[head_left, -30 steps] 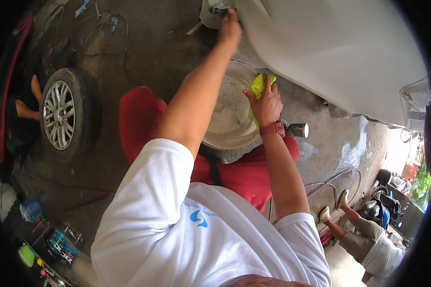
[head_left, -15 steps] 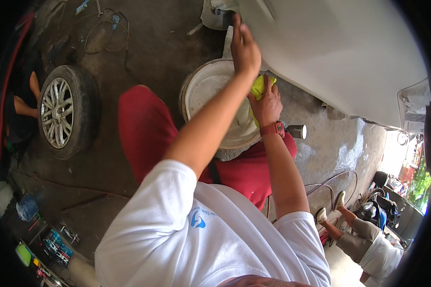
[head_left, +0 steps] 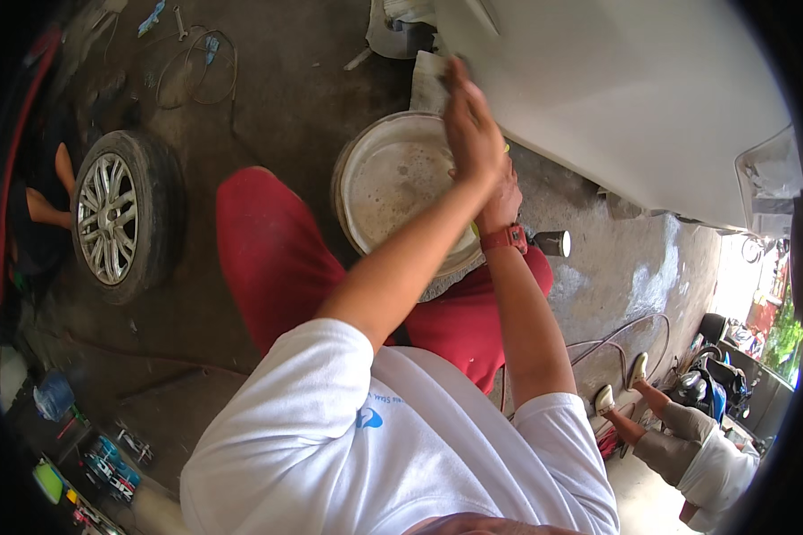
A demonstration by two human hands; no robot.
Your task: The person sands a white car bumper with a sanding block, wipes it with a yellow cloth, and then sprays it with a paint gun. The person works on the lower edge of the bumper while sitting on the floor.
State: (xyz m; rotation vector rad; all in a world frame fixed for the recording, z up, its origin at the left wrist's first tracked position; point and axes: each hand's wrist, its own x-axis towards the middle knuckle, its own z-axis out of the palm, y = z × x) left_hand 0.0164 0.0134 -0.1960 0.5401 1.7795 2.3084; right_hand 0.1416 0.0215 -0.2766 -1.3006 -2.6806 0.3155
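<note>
A round pale basin (head_left: 342,203) with cloudy water (head_left: 393,183) stands between my knees. My left arm crosses over the basin. My left hand (head_left: 475,129) is raised edge-on beside the white car body panel (head_left: 625,107), its fingers stretched out and slightly blurred. Below and behind it, my right hand (head_left: 501,198), with a red watch (head_left: 506,238) at the wrist, is at the basin's right side. It holds a yellow-green cloth (head_left: 507,148), mostly hidden by my hands. Whether the two hands touch, I cannot tell.
A wheel with its tyre (head_left: 171,205) stands at the left, near another person's legs (head_left: 43,205). A small dark cylinder (head_left: 549,243) lies right of my wrist. Hoses (head_left: 638,323) cross the floor. Another person (head_left: 687,446) is at the lower right.
My left hand has moved down and right, now overlapping my right hand. More of the basin's water shows, and the cloth is largely covered.
</note>
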